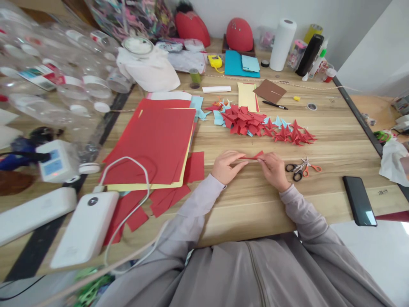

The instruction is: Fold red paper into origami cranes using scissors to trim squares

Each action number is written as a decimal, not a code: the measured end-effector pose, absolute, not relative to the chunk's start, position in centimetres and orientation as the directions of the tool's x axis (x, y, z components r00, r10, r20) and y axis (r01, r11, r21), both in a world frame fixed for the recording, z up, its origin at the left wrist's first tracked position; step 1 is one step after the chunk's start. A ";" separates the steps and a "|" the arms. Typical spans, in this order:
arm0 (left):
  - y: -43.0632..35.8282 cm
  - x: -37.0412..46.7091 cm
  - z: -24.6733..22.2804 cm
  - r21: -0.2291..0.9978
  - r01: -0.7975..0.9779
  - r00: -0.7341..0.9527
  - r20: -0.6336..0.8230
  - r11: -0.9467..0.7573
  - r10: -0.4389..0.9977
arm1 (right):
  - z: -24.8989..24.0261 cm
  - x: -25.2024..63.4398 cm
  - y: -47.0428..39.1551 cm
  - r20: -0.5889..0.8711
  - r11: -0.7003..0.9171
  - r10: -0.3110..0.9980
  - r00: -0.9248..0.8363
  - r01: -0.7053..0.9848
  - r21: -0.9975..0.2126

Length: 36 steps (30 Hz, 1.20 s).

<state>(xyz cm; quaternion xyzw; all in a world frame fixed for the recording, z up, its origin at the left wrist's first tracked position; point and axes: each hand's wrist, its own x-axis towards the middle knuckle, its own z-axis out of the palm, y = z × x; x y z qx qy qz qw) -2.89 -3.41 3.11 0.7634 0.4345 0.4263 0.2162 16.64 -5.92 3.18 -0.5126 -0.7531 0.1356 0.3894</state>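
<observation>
Between my hands is a small folded piece of red paper, pinched at both ends above the wooden table. My left hand grips its left end between thumb and fingers. At its right end, the fingertips of my right hand press on the paper. Beyond my hands lies a pile of folded red paper pieces, with a row of red folded shapes and light blue ones around it. A stack of red sheets sits to the left, with small red squares beside it.
Two pairs of small scissors lie right of my right hand. A black phone is at the right edge. A white power bank with a cable stands front left, near plastic bottles. A paper roll stands at the back.
</observation>
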 end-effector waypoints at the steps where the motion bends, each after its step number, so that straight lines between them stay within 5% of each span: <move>1: -3.8 -2.6 3.6 0.795 0.399 0.167 0.426 -0.457 0.889 | 3.6 16.5 -6.1 0.421 0.401 0.902 -0.101 0.560 -0.725; 4: -4.8 -1.7 4.8 0.964 0.087 0.081 0.245 -0.252 0.966 | 4.3 16.2 -6.7 0.255 0.254 0.967 -0.027 0.229 -0.940; 8: -5.5 -0.9 5.0 0.995 -0.052 0.101 0.092 -0.087 0.991 | 4.2 16.0 -7.2 0.046 0.053 0.992 -0.118 0.056 -0.997; 24: -5.6 -0.2 2.7 0.997 0.051 0.070 -0.065 0.062 0.995 | 3.1 14.7 -7.4 -0.113 -0.086 0.973 -0.202 0.135 -0.987; 36: -5.5 -0.2 1.8 0.969 -0.146 0.023 -0.197 0.198 0.980 | 3.8 14.4 -7.6 -0.177 -0.134 0.945 -0.274 0.167 -0.977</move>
